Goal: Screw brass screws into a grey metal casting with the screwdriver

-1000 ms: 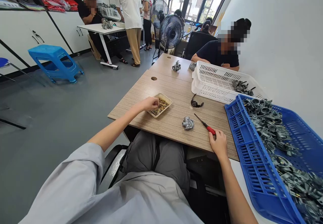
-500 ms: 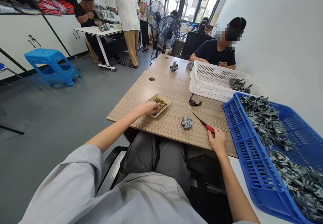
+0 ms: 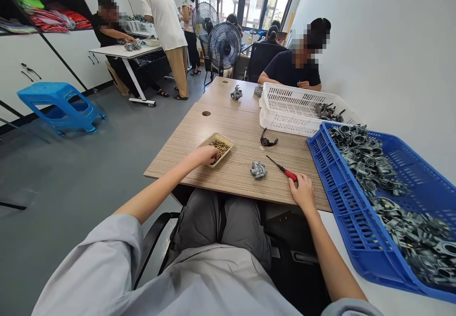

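Note:
My left hand point(image 3: 206, 155) reaches into a small cream tray point(image 3: 231, 146) of brass-coloured pieces point(image 3: 221, 148); its fingertips are down among them, and what they pinch, if anything, is too small to tell. On the right, my right hand point(image 3: 302, 190) rests at the table's front edge, its fingers touching the red handle of a screwdriver point(image 3: 290, 175); whether they grip it is unclear. Between my hands a grey metal carburetor-like part point(image 3: 258, 169) lies on the wooden table point(image 3: 235, 183). Behind it is a black wristwatch point(image 3: 268, 138).
A blue crate point(image 3: 337, 197) full of metal parts stands at the right, with a white basket point(image 3: 292, 123) behind it. Another metal part point(image 3: 236, 93) lies farther back. A person point(image 3: 288, 69) sits across the table; several people are beyond. A blue stool point(image 3: 57, 98) stands left.
The view has shifted slightly, so the table and its objects appear farther left. My left hand remains in the tray and my right hand remains by the screwdriver handle.

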Demonstrator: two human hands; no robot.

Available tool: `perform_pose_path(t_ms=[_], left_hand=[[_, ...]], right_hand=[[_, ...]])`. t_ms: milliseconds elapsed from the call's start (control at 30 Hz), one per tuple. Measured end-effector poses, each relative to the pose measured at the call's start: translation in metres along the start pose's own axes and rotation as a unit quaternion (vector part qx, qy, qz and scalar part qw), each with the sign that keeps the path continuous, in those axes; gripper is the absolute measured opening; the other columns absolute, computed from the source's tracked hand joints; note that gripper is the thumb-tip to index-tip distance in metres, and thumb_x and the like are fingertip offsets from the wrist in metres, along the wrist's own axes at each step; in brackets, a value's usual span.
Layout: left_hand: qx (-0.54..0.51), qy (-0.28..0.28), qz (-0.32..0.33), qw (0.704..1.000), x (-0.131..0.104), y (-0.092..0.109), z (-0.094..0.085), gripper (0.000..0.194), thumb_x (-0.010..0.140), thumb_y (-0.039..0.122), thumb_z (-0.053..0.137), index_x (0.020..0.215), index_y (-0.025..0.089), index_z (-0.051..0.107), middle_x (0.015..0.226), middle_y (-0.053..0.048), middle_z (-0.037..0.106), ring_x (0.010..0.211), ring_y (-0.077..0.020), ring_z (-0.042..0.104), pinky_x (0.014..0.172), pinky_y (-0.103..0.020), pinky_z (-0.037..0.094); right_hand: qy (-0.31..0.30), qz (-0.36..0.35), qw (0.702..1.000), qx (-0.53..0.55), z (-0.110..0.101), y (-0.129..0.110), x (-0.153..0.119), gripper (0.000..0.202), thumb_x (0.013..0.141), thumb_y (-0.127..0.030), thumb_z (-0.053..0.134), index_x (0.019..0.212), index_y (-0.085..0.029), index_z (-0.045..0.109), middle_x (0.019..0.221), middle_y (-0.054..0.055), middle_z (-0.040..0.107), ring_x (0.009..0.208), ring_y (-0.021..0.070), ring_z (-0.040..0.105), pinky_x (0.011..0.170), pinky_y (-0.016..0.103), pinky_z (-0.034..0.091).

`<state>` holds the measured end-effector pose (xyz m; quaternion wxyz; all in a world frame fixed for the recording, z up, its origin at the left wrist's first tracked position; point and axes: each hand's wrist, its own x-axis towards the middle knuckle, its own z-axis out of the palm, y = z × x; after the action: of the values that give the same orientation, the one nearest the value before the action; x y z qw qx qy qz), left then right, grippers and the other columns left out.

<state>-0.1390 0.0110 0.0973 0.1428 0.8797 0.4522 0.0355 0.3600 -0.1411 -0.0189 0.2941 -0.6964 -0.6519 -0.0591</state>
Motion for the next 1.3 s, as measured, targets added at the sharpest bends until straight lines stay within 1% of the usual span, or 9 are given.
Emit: perform_pose_path(t_ms=[200, 333, 500, 667, 833, 967, 1033, 1167, 1300], left_hand=[[0.034, -0.007, -0.039, 0.999, 0.008, 0.003, 0.004, 0.007, 0.084, 0.018, 0.078, 0.088, 0.024, 0.076, 0.1, -0.01, 0.08, 0.091, -0.0282, 0.076, 0.077, -0.032, 0.053], [0.066, -0.007, -0.026, 0.997, 0.01, 0.002, 0.005, 0.007, 0.088, 0.021, 0.076, 0.094, 0.023, 0.078, 0.109, -0.012, 0.081, 0.095, -0.0271, 0.076, 0.075, -0.03, 0.052], [0.069, -0.011, -0.019, 0.997, 0.01, 0.001, 0.004, 0.009, 0.086, 0.02, 0.074, 0.094, 0.023, 0.078, 0.111, -0.011, 0.081, 0.094, -0.0275, 0.076, 0.075, -0.032, 0.052], [0.064, 0.0, 0.008, 0.998, 0.011, -0.002, 0.005, 0.009, 0.087, 0.017, 0.071, 0.089, 0.025, 0.072, 0.1, -0.009, 0.08, 0.097, -0.0288, 0.076, 0.08, -0.034, 0.052], [0.055, 0.034, -0.009, 0.998, 0.012, -0.01, 0.008, 0.01, 0.087, 0.017, 0.07, 0.091, 0.026, 0.067, 0.096, -0.008, 0.079, 0.094, -0.0276, 0.075, 0.076, -0.034, 0.049], [0.055, 0.028, -0.018, 0.998, 0.014, -0.015, 0.009, 0.008, 0.088, 0.017, 0.068, 0.09, 0.025, 0.067, 0.095, -0.008, 0.08, 0.091, -0.0268, 0.075, 0.075, -0.034, 0.048], [0.053, 0.027, -0.015, 0.998, 0.015, -0.017, 0.009, 0.01, 0.087, 0.017, 0.068, 0.093, 0.025, 0.069, 0.096, -0.007, 0.081, 0.092, -0.0266, 0.075, 0.076, -0.034, 0.049], [0.042, 0.021, -0.026, 0.999, 0.016, -0.018, 0.011, 0.023, 0.083, 0.014, 0.068, 0.103, 0.024, 0.075, 0.095, -0.006, 0.082, 0.093, -0.0264, 0.076, 0.076, -0.033, 0.05], [0.045, 0.024, -0.043, 0.998, 0.016, -0.018, 0.011, 0.024, 0.084, 0.016, 0.069, 0.106, 0.024, 0.076, 0.097, -0.006, 0.082, 0.093, -0.0276, 0.076, 0.075, -0.033, 0.05]], right_hand=[[-0.001, -0.002, 1.0, 0.006, -0.001, -0.001, 0.001, 0.04, 0.111, -0.044, 0.054, 0.135, -0.021, 0.076, 0.133, 0.02, 0.075, 0.123, 0.0392, 0.063, 0.11, 0.054, 0.05], [-0.005, -0.005, 1.0, 0.006, -0.002, -0.002, 0.001, 0.039, 0.111, -0.042, 0.054, 0.136, -0.021, 0.075, 0.133, 0.018, 0.075, 0.123, 0.0385, 0.062, 0.11, 0.053, 0.051], [-0.01, 0.0, 1.0, -0.007, -0.003, -0.004, 0.001, 0.037, 0.112, -0.04, 0.055, 0.138, -0.021, 0.075, 0.135, 0.018, 0.075, 0.123, 0.038, 0.063, 0.108, 0.051, 0.051], [-0.013, 0.0, 1.0, -0.011, -0.003, -0.006, 0.001, 0.037, 0.112, -0.037, 0.055, 0.138, -0.02, 0.075, 0.136, 0.018, 0.075, 0.123, 0.038, 0.064, 0.109, 0.051, 0.052], [-0.012, 0.003, 1.0, -0.007, -0.004, -0.009, 0.002, 0.037, 0.113, -0.037, 0.054, 0.138, -0.02, 0.075, 0.138, 0.019, 0.075, 0.124, 0.0385, 0.063, 0.109, 0.051, 0.052], [-0.016, 0.008, 1.0, -0.006, -0.005, -0.01, 0.001, 0.037, 0.113, -0.038, 0.054, 0.137, -0.019, 0.076, 0.137, 0.02, 0.075, 0.123, 0.0382, 0.064, 0.109, 0.051, 0.052], [-0.015, 0.008, 1.0, -0.002, -0.005, -0.01, 0.001, 0.038, 0.113, -0.038, 0.055, 0.138, -0.019, 0.075, 0.137, 0.019, 0.075, 0.123, 0.0382, 0.064, 0.11, 0.051, 0.052], [-0.009, 0.006, 1.0, 0.002, -0.005, -0.011, 0.001, 0.039, 0.113, -0.039, 0.054, 0.14, -0.021, 0.075, 0.136, 0.018, 0.075, 0.124, 0.039, 0.064, 0.11, 0.053, 0.053], [-0.006, 0.006, 1.0, 0.0, -0.004, -0.011, 0.0, 0.038, 0.113, -0.04, 0.054, 0.139, -0.022, 0.076, 0.134, 0.018, 0.076, 0.125, 0.0402, 0.064, 0.108, 0.055, 0.053]])
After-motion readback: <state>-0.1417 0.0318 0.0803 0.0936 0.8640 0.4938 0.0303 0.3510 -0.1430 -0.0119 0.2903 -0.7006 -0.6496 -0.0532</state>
